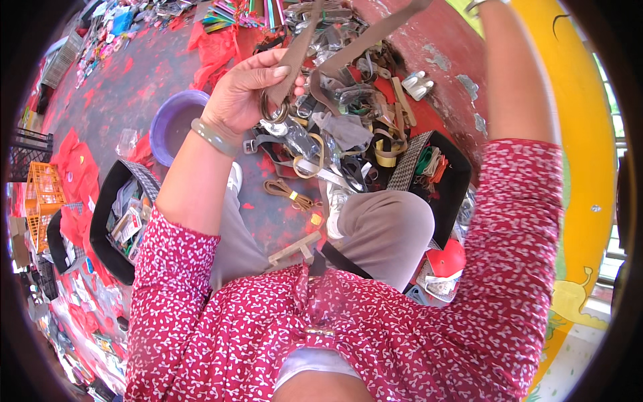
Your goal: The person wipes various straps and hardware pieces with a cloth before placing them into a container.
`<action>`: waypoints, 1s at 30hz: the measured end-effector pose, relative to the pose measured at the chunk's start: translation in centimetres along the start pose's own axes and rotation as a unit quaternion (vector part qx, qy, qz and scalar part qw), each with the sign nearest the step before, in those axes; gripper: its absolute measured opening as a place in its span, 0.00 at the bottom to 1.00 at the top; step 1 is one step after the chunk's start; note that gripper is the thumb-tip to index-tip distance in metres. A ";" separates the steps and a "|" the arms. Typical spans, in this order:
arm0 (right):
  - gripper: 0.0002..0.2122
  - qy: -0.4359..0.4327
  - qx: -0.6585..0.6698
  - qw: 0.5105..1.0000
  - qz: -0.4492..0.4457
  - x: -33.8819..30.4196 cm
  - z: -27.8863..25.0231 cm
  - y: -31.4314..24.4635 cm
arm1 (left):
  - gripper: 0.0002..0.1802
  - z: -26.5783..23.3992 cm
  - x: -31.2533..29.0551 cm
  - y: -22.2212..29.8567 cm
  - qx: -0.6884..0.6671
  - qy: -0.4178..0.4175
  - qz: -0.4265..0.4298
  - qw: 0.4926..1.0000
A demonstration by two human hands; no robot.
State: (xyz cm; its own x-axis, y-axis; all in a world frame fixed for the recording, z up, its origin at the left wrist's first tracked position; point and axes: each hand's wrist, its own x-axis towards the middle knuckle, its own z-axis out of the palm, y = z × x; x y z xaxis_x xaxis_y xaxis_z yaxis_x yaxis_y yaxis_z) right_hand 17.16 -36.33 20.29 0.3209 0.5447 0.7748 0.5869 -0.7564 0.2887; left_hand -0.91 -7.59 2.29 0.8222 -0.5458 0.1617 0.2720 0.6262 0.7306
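Observation:
My left hand point(249, 90) is closed around a brown-grey belt point(300, 53), pinching the strap between thumb and fingers. Two dark metal rings point(274, 110) hang at the belt's end just under the fingers. A length of similar strap point(368, 45) slants up to the top edge; whether it belongs to the same belt, I cannot tell. My right arm point(519, 80) reaches up past the top right edge, so its hand is out of the picture. Below and beyond my left hand lies a heap of belts and straps point(341, 130), some in clear plastic.
A purple basin point(161, 130) stands left of my left forearm. Black boxes with checked sides, one at left point(107, 228) and one at right point(445, 201), hold small goods. A coiled brown cord point(288, 193) lies between my feet. An orange crate point(43, 194) stands far left; a yellow wall point(583, 134) rises at right.

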 end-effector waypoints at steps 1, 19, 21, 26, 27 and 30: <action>0.13 -0.061 0.066 0.981 0.175 -2.5 0.4 -2.6 | 0.22 -0.1 0.0 0.0 0.000 0.036 -0.003 0.999; 0.20 -0.573 0.093 0.673 0.458 -43.6 17.1 -22.2 | 0.35 -1.7 -2.1 0.6 0.024 0.112 -0.149 0.982; 0.17 -0.652 0.069 0.640 0.401 -43.2 16.6 -21.5 | 0.37 -1.6 -2.1 1.0 0.003 0.088 -0.119 0.989; 0.23 -0.622 0.211 0.627 0.418 -33.7 13.7 -15.0 | 0.36 -1.3 -1.9 1.5 -0.005 0.046 -0.082 0.996; 0.23 -0.551 0.233 0.641 0.480 -32.4 12.6 -13.4 | 0.36 -1.3 -1.8 1.3 -0.002 0.043 -0.077 0.996; 0.18 -0.159 0.498 0.498 0.692 -26.6 8.7 -13.2 | 0.35 -1.5 -1.8 0.6 -0.007 0.041 -0.076 0.996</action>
State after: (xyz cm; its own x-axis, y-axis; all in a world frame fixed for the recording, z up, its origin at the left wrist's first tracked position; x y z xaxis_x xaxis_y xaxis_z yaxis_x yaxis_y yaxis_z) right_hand 7.36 -37.72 -9.06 0.9389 -0.0986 -0.3298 -0.3331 -0.0186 -0.9427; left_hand -1.49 -5.34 1.41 0.8088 -0.5881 -0.0060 0.4033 0.5473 0.7334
